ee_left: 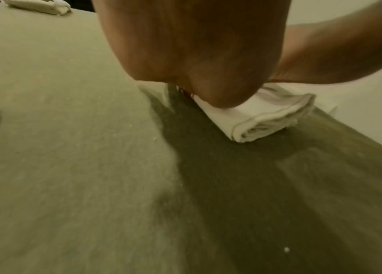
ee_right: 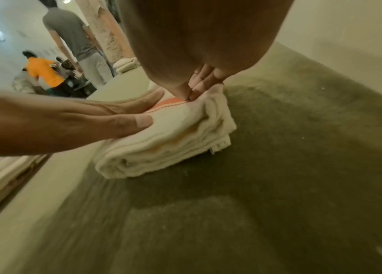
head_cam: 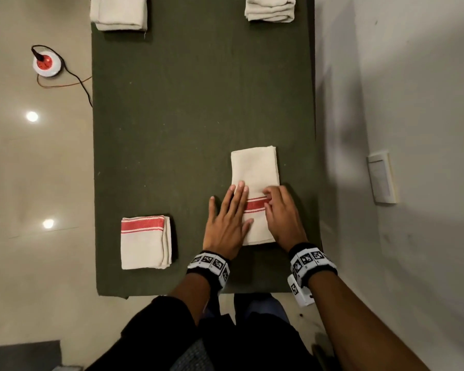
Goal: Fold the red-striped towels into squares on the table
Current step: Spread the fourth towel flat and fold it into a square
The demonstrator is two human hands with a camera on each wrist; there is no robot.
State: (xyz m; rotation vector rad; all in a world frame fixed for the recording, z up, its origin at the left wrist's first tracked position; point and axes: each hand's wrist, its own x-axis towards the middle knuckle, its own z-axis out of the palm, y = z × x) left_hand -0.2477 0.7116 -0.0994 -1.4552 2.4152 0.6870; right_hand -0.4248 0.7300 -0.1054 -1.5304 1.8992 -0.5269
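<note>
- Lying lengthwise on the near right part of the dark green cloth-covered desk (head_cam: 172,116): a cream towel with a red stripe (head_cam: 255,170), folded into a long narrow strip, its stripe crossing between the two hands.
- Left hand (head_cam: 227,223): laid flat on the strip's left edge with fingers straight and spread; nothing is gripped. The thumb (ee_right: 138,120) is seen pressed on the cloth in the right wrist view.
- Right hand (head_cam: 283,215): fingers (ee_right: 199,87) curled down on the right edge at the stripe, where the cloth is pinched between them and the thumb.
- Folded cream towel with a red stripe along its top (head_cam: 145,242): set square on the near left of the desk, well apart from the strip.
- Two stacks of plain cream folded towels: one at the far left corner (head_cam: 118,12), one at the far right corner (head_cam: 269,8).
- Round white and red socket (head_cam: 46,64) with a black cable: on the floor, left of the desk.
</note>
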